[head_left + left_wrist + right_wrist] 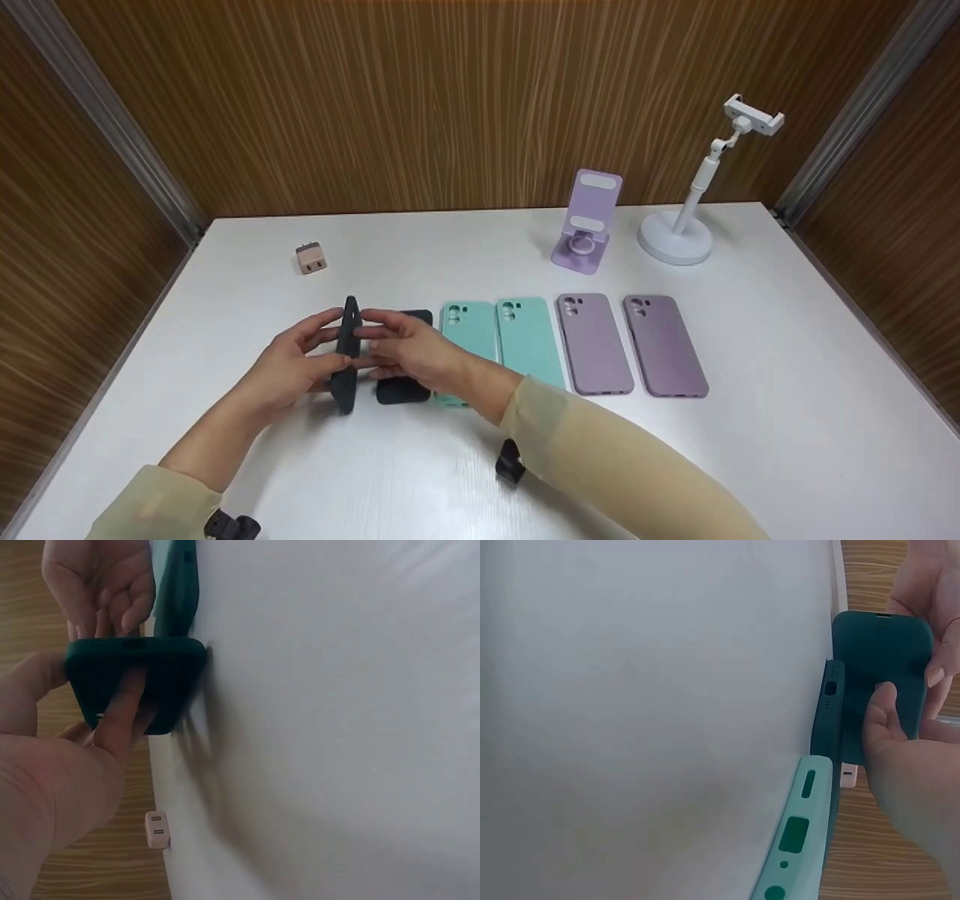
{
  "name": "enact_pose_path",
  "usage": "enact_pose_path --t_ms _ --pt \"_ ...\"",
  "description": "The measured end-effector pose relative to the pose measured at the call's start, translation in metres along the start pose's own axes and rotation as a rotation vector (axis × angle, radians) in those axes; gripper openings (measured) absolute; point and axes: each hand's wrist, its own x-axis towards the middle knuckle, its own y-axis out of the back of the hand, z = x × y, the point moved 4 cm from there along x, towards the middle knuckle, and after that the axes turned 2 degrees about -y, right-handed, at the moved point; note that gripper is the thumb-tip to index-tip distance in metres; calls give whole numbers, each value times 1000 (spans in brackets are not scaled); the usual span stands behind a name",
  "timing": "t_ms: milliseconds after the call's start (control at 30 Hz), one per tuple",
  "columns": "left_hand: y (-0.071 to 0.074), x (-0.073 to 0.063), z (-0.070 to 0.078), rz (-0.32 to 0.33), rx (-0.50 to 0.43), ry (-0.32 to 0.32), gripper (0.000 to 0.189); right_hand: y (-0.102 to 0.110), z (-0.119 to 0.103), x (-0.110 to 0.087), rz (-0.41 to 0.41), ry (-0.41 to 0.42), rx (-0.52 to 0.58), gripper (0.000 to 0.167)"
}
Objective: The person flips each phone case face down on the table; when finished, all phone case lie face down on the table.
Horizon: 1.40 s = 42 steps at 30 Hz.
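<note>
A dark green phone case (347, 352), almost black in the head view, stands on edge just above the table between both hands. My left hand (289, 367) grips it from the left, with fingers and thumb spread along that face. From the other side my right hand (420, 349) holds it too; in the right wrist view the right thumb (881, 709) presses on the case's broad face (881, 645). Some fingertips are hidden behind the case. A second dark green case (405, 390) lies flat, partly covered by the right hand.
Two mint cases (529, 330) and two purple cases (596, 345) continue the row rightward. Behind them stand a purple folding phone stand (592, 202) and a white phone holder (675, 238) on a round base. A pink charger plug (311, 259) lies at the back left.
</note>
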Motion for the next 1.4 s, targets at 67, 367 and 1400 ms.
enact_pose_path --t_ms 67,367,1400 --pt "1 -1 -1 4 -16 4 77 0 0 -1 2 0 -11 56" --pt "7 -4 -2 61 -66 -16 73 2 0 -2 87 14 -173 53" --pt "20 4 -24 197 155 37 70 0 0 7 186 59 -387 57"
